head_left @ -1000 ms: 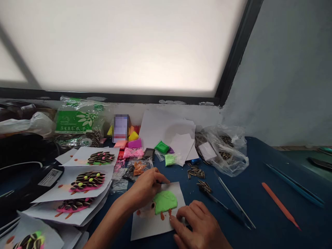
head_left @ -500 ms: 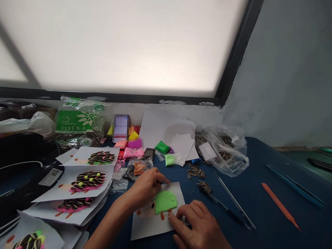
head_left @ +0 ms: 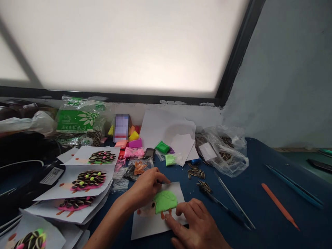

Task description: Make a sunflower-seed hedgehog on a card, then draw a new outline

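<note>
A white paper sheet point(head_left: 145, 230) lies before me with a hedgehog in soft clay on it: a green clay body point(head_left: 166, 201), a pale face with a dark eye, and two orange-brown feet point(head_left: 163, 215). My left hand point(head_left: 149, 185) rests on the sheet's upper left edge, index finger stretched along the top, the other fingers partly hidden. Beside the feet is my right hand point(head_left: 194, 221); its thumb touches the paper by the left foot and its index finger is bent near the right foot. Thumb and index are apart with nothing between them.
Finished hedgehog cards point(head_left: 88, 181) are stacked at left. Loose sunflower seeds point(head_left: 195, 172), a black pen point(head_left: 224, 205), an orange clay tool point(head_left: 280, 206) and blue tweezers point(head_left: 295, 186) lie right. Behind are clay packets point(head_left: 135, 152), a phone point(head_left: 121, 128) and a seed bag point(head_left: 223, 148).
My right thumb has moved slightly left along the paper, from the right foot toward the left one. My left hand has stayed in place.
</note>
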Motion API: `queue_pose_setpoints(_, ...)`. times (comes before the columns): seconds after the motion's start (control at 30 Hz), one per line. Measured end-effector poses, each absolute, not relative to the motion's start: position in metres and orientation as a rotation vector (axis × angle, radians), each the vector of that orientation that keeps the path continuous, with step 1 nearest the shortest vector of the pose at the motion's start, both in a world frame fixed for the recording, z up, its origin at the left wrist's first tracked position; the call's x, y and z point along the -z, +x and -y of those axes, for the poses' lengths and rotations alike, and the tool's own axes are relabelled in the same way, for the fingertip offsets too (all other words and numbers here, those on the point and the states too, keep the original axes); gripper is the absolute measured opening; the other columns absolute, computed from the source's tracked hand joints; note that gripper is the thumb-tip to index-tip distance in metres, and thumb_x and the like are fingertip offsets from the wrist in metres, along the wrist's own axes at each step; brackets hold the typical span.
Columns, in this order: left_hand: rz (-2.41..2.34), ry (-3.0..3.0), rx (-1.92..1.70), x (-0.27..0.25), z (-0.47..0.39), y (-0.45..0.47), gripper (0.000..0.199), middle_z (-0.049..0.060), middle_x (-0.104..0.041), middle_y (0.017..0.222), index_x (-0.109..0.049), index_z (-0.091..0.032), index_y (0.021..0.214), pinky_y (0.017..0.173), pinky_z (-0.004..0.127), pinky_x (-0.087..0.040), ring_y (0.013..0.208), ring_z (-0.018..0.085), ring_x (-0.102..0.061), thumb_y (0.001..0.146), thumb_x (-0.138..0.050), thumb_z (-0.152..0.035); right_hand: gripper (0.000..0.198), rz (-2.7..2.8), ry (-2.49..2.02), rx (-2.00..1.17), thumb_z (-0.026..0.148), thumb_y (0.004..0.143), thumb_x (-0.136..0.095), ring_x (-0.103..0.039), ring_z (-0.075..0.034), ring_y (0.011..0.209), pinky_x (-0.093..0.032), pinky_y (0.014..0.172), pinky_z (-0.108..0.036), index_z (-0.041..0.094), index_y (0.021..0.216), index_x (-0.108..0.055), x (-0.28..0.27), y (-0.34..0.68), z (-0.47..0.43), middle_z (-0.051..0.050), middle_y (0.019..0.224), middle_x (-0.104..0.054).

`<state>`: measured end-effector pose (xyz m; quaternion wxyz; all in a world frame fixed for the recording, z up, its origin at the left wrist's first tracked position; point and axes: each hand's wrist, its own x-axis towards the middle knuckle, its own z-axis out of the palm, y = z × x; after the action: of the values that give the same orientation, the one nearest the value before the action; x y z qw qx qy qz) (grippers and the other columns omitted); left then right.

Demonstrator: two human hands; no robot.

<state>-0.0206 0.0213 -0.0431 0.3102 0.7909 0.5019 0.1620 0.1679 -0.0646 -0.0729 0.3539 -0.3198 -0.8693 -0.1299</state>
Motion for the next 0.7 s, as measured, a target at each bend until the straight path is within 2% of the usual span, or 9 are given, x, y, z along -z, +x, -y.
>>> queue_pose_setpoints(0.17,-1.333,2.097,-0.419,0.0414,-0.0195,-0.0201,0.044,0.005,-0.062,0.092,-0.076,-0.024,0.098,0.079,0.029,-0.042,0.088,0.019,-0.058,0.073,-0.047,-0.002,0.044,2.329,-0.815,0.323,0.047,0.098,-0.032,-0.042,-0.02,0.07,-0.03,0.068,-0.033,0.02,0.11,-0.064,0.0768,0.1675,0.0621,-0.005,0.078,-0.051)
queue_pose_setpoints(0.33,-1.346,2.097,-0.406,0.0399,-0.0183,-0.0201,0.043,0.005,-0.062,0.093,-0.076,-0.024,0.097,0.079,0.029,-0.043,0.087,0.019,-0.058,0.074,-0.047,-0.003,0.043,2.337,-0.826,0.345,0.055,0.093,-0.04,-0.041,-0.019,0.07,-0.03,0.073,-0.034,0.023,0.11,-0.063,0.0793,0.166,0.0599,-0.004,0.08,-0.051)
queue_pose_setpoints(0.5,-1.343,2.104,-0.414,0.0428,-0.0199,-0.0206,0.043,0.005,-0.063,0.093,-0.076,-0.025,0.098,0.079,0.028,-0.043,0.087,0.019,-0.059,0.073,-0.047,-0.005,0.041,2.293,-0.765,0.373,0.043,0.099,-0.032,-0.041,-0.018,0.068,-0.032,0.074,-0.035,0.019,0.109,-0.063,0.0775,0.1665,0.0634,-0.004,0.077,-0.051)
queue_pose_setpoints(0.6,-1.338,2.111,-0.422,0.0436,-0.0202,-0.0209,0.043,0.004,-0.063,0.092,-0.076,-0.025,0.097,0.079,0.028,-0.043,0.087,0.019,-0.058,0.072,-0.047,-0.005,0.043,2.276,-0.732,0.387,0.034,0.101,-0.027,-0.04,-0.018,0.064,-0.033,0.071,-0.034,0.015,0.096,-0.066,0.0761,0.1693,0.0653,-0.003,0.07,-0.05)
queue_pose_setpoints(0.7,-1.338,2.104,-0.432,0.0427,-0.0196,-0.0211,0.042,0.004,-0.063,0.092,-0.076,-0.024,0.096,0.079,0.028,-0.043,0.085,0.018,-0.058,0.073,-0.047,-0.005,0.039,2.255,-0.772,0.403,0.031,0.098,-0.033,-0.04,-0.018,0.064,-0.033,0.069,-0.033,0.015,0.089,-0.067,0.0763,0.1715,0.065,-0.003,0.067,-0.05)
